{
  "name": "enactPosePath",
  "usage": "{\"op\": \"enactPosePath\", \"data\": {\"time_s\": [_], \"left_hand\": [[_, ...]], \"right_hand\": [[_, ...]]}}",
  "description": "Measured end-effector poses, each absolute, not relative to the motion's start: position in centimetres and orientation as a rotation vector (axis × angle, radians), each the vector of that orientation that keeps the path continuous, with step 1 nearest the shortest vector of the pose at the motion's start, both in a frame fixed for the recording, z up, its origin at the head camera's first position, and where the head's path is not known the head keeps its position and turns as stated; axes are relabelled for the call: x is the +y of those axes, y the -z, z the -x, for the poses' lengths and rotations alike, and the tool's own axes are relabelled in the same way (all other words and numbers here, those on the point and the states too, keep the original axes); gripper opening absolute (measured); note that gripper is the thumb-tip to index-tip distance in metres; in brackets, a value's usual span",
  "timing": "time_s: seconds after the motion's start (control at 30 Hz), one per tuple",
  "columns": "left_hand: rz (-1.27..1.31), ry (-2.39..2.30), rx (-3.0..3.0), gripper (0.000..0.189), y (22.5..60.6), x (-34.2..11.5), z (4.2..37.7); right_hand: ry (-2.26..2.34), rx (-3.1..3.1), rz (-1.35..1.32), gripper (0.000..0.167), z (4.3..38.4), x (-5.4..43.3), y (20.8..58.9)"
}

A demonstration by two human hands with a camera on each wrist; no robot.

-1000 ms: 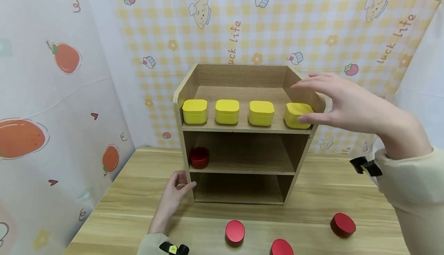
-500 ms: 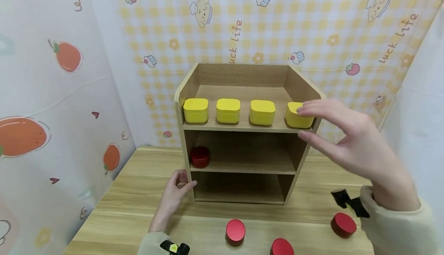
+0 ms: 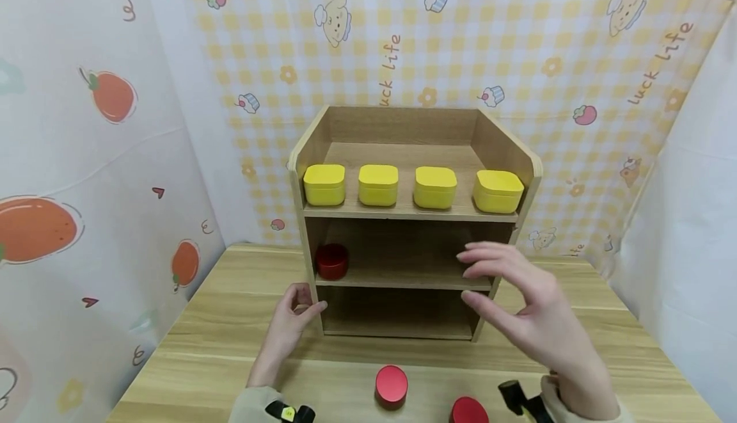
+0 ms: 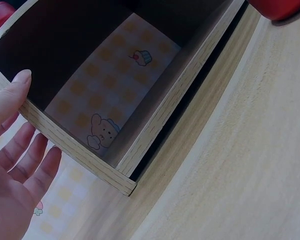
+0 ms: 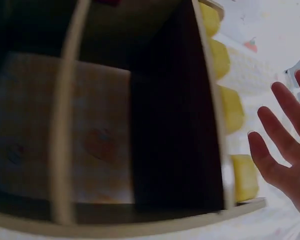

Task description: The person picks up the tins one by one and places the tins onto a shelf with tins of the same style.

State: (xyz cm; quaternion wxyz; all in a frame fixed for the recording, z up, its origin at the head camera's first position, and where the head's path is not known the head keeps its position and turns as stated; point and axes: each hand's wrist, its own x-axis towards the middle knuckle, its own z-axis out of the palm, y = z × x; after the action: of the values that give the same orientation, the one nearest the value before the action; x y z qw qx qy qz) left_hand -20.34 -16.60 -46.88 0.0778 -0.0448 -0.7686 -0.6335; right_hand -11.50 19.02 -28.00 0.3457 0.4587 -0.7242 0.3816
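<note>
A small wooden shelf unit point(image 3: 403, 215) stands on the table. My left hand point(image 3: 288, 320) holds its lower left side panel; in the left wrist view the thumb point(image 4: 12, 95) lies inside the front edge and the fingers point(image 4: 27, 160) outside. My right hand point(image 3: 535, 308), fingers spread and thumb apart, hangs holding nothing before the unit's lower right. Several yellow lidded boxes point(image 3: 377, 185) line the top shelf, the rightmost yellow box point(image 3: 498, 191) near the right panel. One dark red round tin point(image 3: 332, 262) sits at the middle shelf's left end.
On the table before the unit stand a red round tin point(image 3: 391, 386) and another red tin point(image 3: 469, 411), cut by the frame's lower edge. The bottom shelf point(image 3: 397, 335) lies just above the wooden table point(image 3: 196, 340). Patterned cloth point(image 3: 432, 39) hangs behind and at the sides.
My right hand has come away from the rightmost yellow box, moving down and left. Its wrist now covers the red tin at the right. My left hand stays at the side panel.
</note>
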Motion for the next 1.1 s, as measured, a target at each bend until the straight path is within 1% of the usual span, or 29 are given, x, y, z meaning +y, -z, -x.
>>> {"op": "enactPosePath", "data": {"time_s": [0.1,0.27,0.57,0.77,0.93,1.1], "left_hand": [[0.129,1.9,-2.3,0.037,46.8,-16.5,20.3],[0.127,1.899,-2.299,0.036,46.9,-16.5,20.4],[0.138,1.895,-2.292,0.038,46.7,-16.6,20.4],[0.141,1.886,-2.294,0.038,46.8,-16.5,20.3],[0.155,1.871,-2.299,0.038,46.8,-16.5,20.4],[0.154,1.891,-2.297,0.04,46.7,-16.5,20.4]], "right_hand": [[-1.053,-1.925,-1.15,0.022,11.8,18.8,30.3],[-1.139,-2.069,-1.054,0.042,11.9,18.1,33.6],[-1.265,-2.349,-0.878,0.03,12.4,15.9,37.3],[-1.417,-2.525,-0.81,0.031,12.6,14.9,39.4],[-1.599,-2.62,-0.805,0.033,12.9,13.9,41.3],[-1.706,-2.706,-0.831,0.04,13.3,13.2,42.9]]}}
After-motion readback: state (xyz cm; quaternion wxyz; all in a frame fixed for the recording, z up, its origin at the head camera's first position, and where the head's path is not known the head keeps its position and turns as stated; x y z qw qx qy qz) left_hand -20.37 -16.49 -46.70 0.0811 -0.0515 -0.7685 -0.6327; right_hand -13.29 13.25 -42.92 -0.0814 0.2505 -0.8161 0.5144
